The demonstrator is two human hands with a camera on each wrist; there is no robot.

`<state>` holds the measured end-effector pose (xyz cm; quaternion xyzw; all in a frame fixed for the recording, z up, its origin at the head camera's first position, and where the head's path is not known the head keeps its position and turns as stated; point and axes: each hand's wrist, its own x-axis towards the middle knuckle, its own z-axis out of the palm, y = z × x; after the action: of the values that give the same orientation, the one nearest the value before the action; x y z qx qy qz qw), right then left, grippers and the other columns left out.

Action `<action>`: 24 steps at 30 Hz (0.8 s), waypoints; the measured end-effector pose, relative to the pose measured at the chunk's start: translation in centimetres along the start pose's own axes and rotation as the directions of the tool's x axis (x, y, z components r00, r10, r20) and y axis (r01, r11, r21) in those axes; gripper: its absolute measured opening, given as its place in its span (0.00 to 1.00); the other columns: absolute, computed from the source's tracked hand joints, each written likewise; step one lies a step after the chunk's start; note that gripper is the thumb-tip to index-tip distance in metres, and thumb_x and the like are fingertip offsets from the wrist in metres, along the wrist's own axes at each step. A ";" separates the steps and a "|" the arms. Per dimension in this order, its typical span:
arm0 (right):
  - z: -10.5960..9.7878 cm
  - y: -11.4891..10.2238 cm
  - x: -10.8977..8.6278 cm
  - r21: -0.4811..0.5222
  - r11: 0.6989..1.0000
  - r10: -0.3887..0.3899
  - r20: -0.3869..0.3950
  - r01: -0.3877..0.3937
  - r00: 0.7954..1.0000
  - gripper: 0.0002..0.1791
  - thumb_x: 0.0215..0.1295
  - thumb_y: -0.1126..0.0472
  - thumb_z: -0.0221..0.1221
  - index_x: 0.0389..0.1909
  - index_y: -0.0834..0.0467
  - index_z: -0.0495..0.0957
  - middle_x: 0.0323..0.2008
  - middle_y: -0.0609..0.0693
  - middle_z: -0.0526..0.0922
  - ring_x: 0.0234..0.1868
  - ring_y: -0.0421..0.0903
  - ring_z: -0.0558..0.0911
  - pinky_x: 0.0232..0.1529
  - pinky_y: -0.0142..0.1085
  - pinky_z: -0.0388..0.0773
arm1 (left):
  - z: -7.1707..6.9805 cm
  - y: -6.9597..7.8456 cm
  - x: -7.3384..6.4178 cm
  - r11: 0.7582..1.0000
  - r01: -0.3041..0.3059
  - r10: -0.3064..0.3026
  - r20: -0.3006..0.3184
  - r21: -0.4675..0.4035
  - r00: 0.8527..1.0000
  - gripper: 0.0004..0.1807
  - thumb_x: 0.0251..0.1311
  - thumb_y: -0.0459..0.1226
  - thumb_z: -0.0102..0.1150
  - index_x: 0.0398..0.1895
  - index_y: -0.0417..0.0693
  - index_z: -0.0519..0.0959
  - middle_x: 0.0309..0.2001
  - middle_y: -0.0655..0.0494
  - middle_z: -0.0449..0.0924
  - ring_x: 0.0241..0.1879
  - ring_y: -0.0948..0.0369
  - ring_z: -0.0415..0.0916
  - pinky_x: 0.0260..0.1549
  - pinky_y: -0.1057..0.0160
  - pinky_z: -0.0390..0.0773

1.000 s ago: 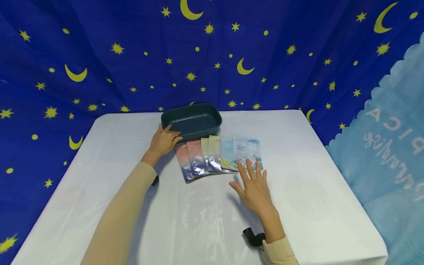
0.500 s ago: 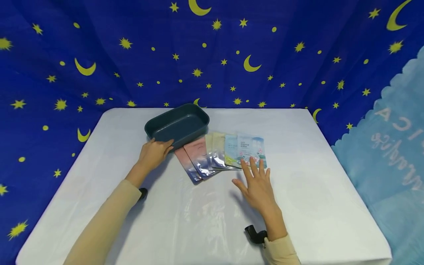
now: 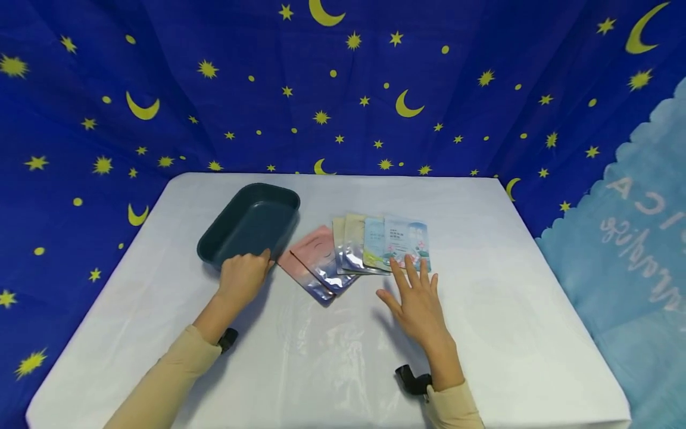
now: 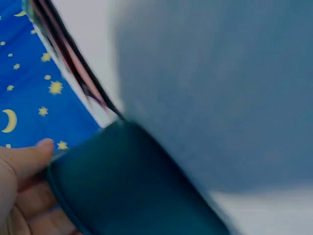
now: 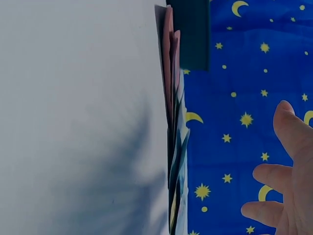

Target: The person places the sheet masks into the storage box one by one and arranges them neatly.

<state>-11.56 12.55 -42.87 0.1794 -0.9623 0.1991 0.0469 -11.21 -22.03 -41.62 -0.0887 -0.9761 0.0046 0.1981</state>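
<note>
A dark teal rectangular tray (image 3: 250, 223) stands slanted on the left part of the table. My left hand (image 3: 242, 280) grips its near right corner; the left wrist view shows the thumb (image 4: 32, 159) over the rim and the fingers on the outer side. Just right of the tray lie two pink-and-blue foil sachets (image 3: 316, 259), overlapping. Beside them are cream-and-silver sachets (image 3: 355, 241), then light blue sachets (image 3: 404, 233) with printed flowers. My right hand (image 3: 420, 307), fingers spread and straight, is over the lower edge of the light blue ones and holds nothing.
A white cloth covers the table (image 3: 498, 298). Behind it hangs a blue curtain (image 3: 241, 107) with yellow moons and stars. At the right hangs a pale blue scalloped cloth (image 3: 638, 208) with lettering.
The left hand has pulled the tray left and toward me, turning it so it slants, and its fingers have closed on the corner. The pink sachets have shifted and tilted. The right hand stays put.
</note>
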 end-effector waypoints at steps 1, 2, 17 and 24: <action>0.0 0.0 0.0 0.000 1.000 0.002 0.001 -0.002 1.000 0.40 0.67 0.41 0.56 0.75 0.54 0.59 0.74 0.65 0.54 0.74 0.72 0.47 0.67 0.72 0.44 | -0.2 0.3 -0.3 1.000 0.018 -0.018 0.004 0.004 1.000 0.10 0.57 0.39 0.68 0.34 0.39 0.83 0.16 0.42 0.79 0.13 0.47 0.75 0.08 0.52 0.69; 0.0 0.1 -0.1 0.001 1.000 0.003 0.001 -0.003 1.000 0.40 0.67 0.41 0.56 0.75 0.54 0.59 0.74 0.65 0.54 0.74 0.73 0.47 0.67 0.72 0.44 | -0.5 0.7 -0.6 0.999 0.036 -0.036 0.007 0.008 0.999 0.10 0.57 0.39 0.68 0.33 0.39 0.83 0.16 0.42 0.79 0.13 0.46 0.75 0.08 0.52 0.69; -0.2 0.3 -0.3 0.002 1.000 0.015 -0.008 -0.015 1.000 0.40 0.68 0.41 0.56 0.75 0.54 0.58 0.75 0.65 0.54 0.74 0.72 0.47 0.67 0.72 0.44 | -2.2 5.5 -3.5 0.991 0.124 -0.124 -0.003 -0.045 0.992 0.14 0.50 0.39 0.73 0.27 0.37 0.81 0.16 0.41 0.80 0.13 0.46 0.76 0.07 0.52 0.70; -0.3 0.6 -0.4 -0.009 1.000 0.017 -0.011 -0.018 1.000 0.40 0.67 0.41 0.56 0.75 0.55 0.58 0.74 0.65 0.55 0.73 0.73 0.48 0.66 0.73 0.46 | -4.0 3.9 -4.0 0.949 0.144 -0.169 -0.067 -0.282 0.983 0.22 0.54 0.39 0.70 0.52 0.40 0.83 0.40 0.39 0.86 0.28 0.44 0.83 0.16 0.51 0.77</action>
<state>-11.43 13.27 -42.86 0.1697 -0.9644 0.1962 0.0513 -5.39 -18.99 -39.64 -0.0380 -0.9612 -0.1513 0.2273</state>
